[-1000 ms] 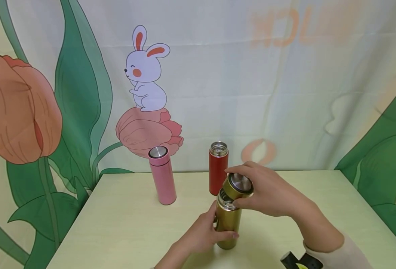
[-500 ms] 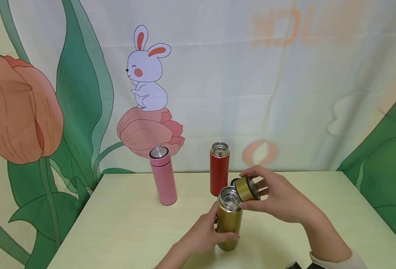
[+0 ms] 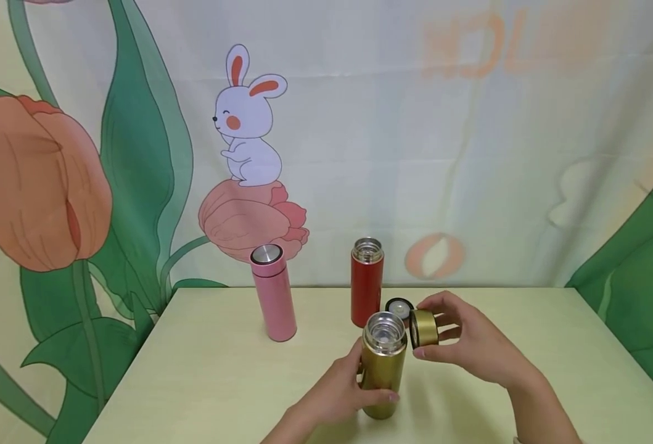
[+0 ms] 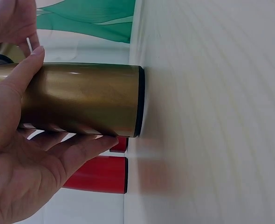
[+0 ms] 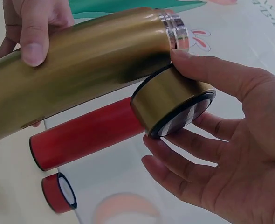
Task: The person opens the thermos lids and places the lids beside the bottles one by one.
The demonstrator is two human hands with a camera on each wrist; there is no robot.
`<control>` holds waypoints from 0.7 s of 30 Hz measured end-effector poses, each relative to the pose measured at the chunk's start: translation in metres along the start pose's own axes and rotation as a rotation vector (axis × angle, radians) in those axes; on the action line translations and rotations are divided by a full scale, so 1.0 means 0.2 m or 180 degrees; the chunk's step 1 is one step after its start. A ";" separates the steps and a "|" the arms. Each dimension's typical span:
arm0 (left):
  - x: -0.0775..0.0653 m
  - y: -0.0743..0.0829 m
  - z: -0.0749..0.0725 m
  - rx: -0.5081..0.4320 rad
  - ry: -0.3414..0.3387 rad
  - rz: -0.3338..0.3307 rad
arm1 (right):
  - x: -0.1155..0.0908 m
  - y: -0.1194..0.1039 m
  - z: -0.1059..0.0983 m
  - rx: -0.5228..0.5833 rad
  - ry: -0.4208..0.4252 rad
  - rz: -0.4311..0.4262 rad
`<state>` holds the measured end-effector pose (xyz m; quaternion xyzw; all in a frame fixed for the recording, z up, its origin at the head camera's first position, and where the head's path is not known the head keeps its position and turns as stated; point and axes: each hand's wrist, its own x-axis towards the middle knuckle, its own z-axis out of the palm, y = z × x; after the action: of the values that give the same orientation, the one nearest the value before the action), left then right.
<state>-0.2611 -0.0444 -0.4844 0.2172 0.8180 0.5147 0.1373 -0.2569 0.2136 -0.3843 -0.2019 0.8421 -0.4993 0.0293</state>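
Note:
Upright in front of me is a gold thermos bottle [image 3: 383, 376] with its steel mouth uncovered. My left hand [image 3: 341, 387] grips its body, thumb and fingers around the sides; the left wrist view shows its dark base close to the tabletop, and whether it touches cannot be told. My right hand [image 3: 478, 339] pinches the gold lid [image 5: 172, 100] between thumb and fingertips, just right of the bottle's mouth. The lid is tilted on its side, its steel top turned toward the palm. Behind the gold bottle stands a red thermos bottle [image 3: 367, 287], also without a lid.
A pink thermos bottle [image 3: 274, 296] with its lid on stands at the back left. The red lid [image 5: 59, 192] lies on the table [image 3: 204, 370] beside the red bottle, its inside facing up. A printed cloth [image 3: 359, 142] hangs behind the table's far edge.
My right hand has lifted the gold lid off the bottle's mouth and carried it to the right, tipping it sideways. The red lid has come into sight. My left hand keeps its grip.

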 end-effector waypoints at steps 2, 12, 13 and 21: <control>0.00 0.00 0.01 -0.0012 -0.0005 -0.0008 | -0.01 0.03 0.01 0.0085 -0.0023 0.0052; -0.01 -0.01 0.02 -0.0048 -0.0014 0.0017 | -0.04 0.14 0.04 0.0276 -0.0051 0.0199; -0.01 -0.01 0.02 -0.0039 -0.0011 0.0005 | -0.04 0.14 0.04 0.0271 -0.0069 0.0184; 0.00 -0.01 0.00 -0.0022 -0.0031 -0.0022 | -0.02 0.17 0.04 0.0235 -0.0260 0.0074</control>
<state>-0.2622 -0.0451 -0.4867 0.2164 0.8163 0.5160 0.1437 -0.2614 0.2233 -0.4173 -0.2111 0.8234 -0.5211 0.0769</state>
